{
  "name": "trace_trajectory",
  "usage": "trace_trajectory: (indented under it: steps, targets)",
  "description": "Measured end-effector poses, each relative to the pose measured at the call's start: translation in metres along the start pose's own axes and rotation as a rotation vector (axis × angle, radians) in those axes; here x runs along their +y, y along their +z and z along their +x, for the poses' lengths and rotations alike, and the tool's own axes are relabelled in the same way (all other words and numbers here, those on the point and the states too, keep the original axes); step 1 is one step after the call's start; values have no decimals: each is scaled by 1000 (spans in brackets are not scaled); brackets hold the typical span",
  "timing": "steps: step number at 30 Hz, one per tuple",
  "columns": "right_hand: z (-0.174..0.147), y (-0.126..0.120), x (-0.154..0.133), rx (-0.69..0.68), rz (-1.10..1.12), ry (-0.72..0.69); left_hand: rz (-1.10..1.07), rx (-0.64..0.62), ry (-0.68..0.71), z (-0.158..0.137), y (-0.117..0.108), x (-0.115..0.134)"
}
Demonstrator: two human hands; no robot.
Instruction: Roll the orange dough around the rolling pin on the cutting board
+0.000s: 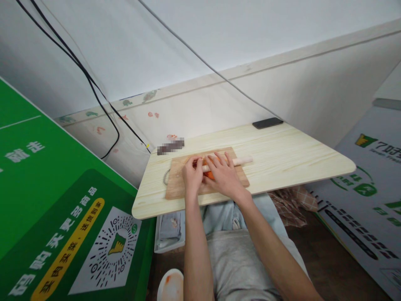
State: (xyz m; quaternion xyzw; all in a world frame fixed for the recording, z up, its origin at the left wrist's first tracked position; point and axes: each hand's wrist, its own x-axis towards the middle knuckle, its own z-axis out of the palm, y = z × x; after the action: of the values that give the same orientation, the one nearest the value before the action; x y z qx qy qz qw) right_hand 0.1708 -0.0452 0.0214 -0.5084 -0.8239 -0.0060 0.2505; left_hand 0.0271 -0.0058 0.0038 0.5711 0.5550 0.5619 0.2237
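A pale rolling pin (243,160) lies slantwise over a wooden cutting board (176,189), its right end sticking out past the board. My right hand (223,172) rests on top of the pin, fingers spread and stretched forward across it. At the pin's left end is my left hand (192,172), with fingers curled together and thumb against the pin. Beneath the pin and between both hands shows a bright orange piece (210,174), mostly covered; its kind is hard to make out.
The board sits on a light wood-grain table (291,161). A black phone (267,123) lies near the wall, and a blurred-out dark item (171,146) at the back left. Cables hang at left. A green panel (78,167) stands left, a white tray (171,234) below.
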Motion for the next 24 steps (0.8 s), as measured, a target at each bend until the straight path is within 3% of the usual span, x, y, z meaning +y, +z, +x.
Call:
trace_trajectory:
  steps: [13,24]
  targets:
    - [-13,-12,-1,-104,48,-27,-13,7,-11,-1,-1,4]
    - [0,2,0,8,1,1,-21,7,-4,-1,1,2]
